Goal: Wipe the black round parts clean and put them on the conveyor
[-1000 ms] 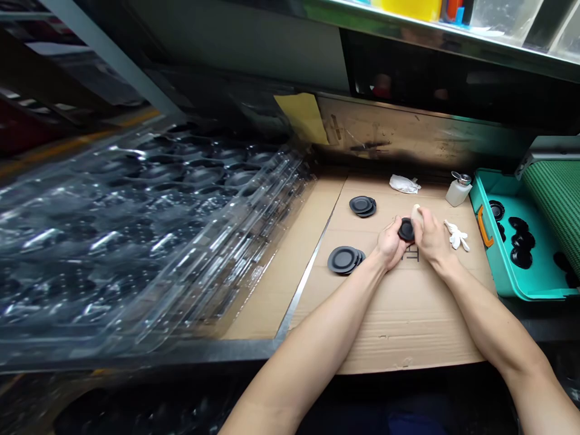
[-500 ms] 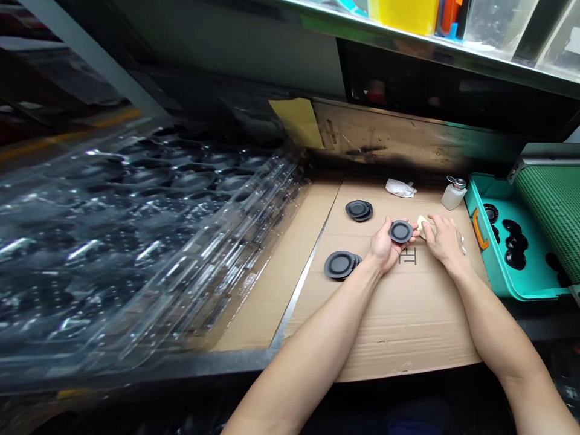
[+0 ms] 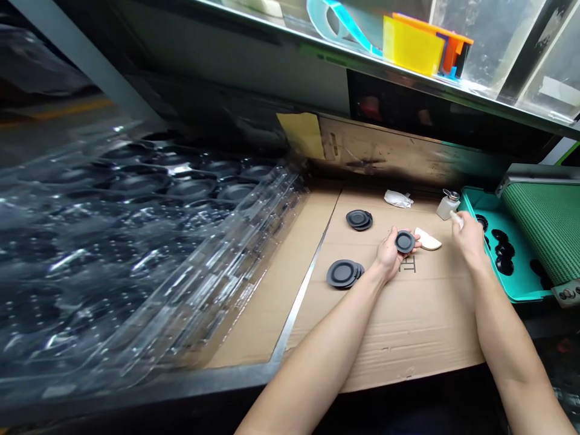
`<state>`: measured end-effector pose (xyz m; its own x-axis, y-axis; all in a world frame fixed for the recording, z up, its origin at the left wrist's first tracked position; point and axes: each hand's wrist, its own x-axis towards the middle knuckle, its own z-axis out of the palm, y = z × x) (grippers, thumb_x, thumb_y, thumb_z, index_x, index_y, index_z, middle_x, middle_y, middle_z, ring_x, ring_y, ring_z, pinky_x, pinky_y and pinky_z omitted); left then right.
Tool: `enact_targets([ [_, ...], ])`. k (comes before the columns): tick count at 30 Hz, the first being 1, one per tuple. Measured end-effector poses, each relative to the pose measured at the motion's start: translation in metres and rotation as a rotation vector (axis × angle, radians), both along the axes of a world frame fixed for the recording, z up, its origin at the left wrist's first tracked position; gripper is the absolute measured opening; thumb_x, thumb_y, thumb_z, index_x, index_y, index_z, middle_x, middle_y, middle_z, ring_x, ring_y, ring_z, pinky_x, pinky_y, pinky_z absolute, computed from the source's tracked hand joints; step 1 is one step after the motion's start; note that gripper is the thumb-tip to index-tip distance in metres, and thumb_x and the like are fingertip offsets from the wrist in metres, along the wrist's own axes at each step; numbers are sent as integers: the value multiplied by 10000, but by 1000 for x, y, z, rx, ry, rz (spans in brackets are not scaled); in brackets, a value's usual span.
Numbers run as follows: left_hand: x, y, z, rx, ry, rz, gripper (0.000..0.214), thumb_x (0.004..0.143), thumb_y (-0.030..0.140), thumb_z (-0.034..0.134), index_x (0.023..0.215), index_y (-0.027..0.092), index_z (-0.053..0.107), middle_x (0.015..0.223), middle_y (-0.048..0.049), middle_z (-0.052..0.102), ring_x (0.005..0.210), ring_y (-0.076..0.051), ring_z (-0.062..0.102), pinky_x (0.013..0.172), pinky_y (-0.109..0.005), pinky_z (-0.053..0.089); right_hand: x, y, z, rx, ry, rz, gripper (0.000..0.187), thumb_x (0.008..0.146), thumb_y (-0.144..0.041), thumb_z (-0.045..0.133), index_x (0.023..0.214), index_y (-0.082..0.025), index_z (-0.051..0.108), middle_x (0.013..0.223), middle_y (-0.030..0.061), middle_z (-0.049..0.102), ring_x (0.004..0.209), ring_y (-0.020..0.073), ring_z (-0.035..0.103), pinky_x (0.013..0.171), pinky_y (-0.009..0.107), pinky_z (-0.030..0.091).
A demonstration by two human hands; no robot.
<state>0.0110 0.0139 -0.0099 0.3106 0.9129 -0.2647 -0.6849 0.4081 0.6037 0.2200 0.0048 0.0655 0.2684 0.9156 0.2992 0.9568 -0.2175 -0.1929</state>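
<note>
My left hand (image 3: 390, 255) holds a black round disc (image 3: 405, 241) flat in its fingers above the cardboard sheet (image 3: 408, 314). Just to the right of the disc a pale cloth pad (image 3: 428, 240) lies on the cardboard. My right hand (image 3: 467, 237) is further right, beside a small white bottle (image 3: 446, 204). Its fingers are pinched on a small white piece (image 3: 457, 219). Two low stacks of black discs lie left of my hands, one further away (image 3: 360, 219) and one nearer (image 3: 343, 273).
A teal tray (image 3: 512, 289) with several black discs stands at the right, next to a green belt (image 3: 544, 217). Clear plastic blister trays (image 3: 149, 235) fill the left side. A crumpled white wipe (image 3: 397, 198) lies at the back. A shelf with a yellow bin (image 3: 410, 45) hangs overhead.
My right hand has left the pale pad lying on the cardboard and moved right toward the bottle. My left hand still holds the disc, now lying flat.
</note>
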Motion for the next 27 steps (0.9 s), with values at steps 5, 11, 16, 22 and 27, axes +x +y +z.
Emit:
enact_targets([
  [5, 0, -1, 1, 18, 2, -2, 405, 1103, 422, 362, 1162, 91, 588, 963, -195, 792, 789, -246, 793, 613, -286, 560, 18, 58, 53, -25, -52, -46, 444, 999, -253, 433, 1395, -227, 633, 1240, 173, 676, 1082, 296, 647, 865, 351, 475],
  [11, 3, 1, 0, 13, -8, -6, 422, 1089, 434, 407, 1163, 75, 618, 953, -205, 793, 743, -252, 790, 597, -289, 557, 28, 87, 59, -236, -151, 50, 423, 983, -243, 474, 1328, -290, 713, 1279, 129, 697, 1147, 291, 655, 912, 363, 506],
  [16, 3, 1, 2, 5, -25, -10, 421, 1083, 446, 424, 1138, 82, 628, 945, -198, 794, 756, -253, 788, 592, -285, 549, 25, 91, 68, -313, -97, 9, 433, 958, -258, 526, 1346, -324, 707, 1315, 107, 710, 1191, 318, 655, 934, 406, 519],
  [22, -1, 1, 5, -27, -63, 1, 429, 1086, 471, 405, 1176, 95, 591, 1007, -207, 786, 802, -253, 787, 599, -282, 535, 15, 68, 73, -2, 44, -26, 431, 968, -297, 517, 1356, -282, 704, 1307, 124, 721, 1216, 337, 650, 981, 449, 519],
  [27, -2, 4, 1, -35, -135, 35, 410, 1079, 479, 424, 1162, 118, 600, 1061, -195, 774, 853, -248, 777, 652, -299, 547, -34, 22, 16, 230, 321, 413, 428, 1001, -468, 505, 1251, -210, 737, 1205, 100, 758, 1084, 258, 695, 977, 371, 532],
])
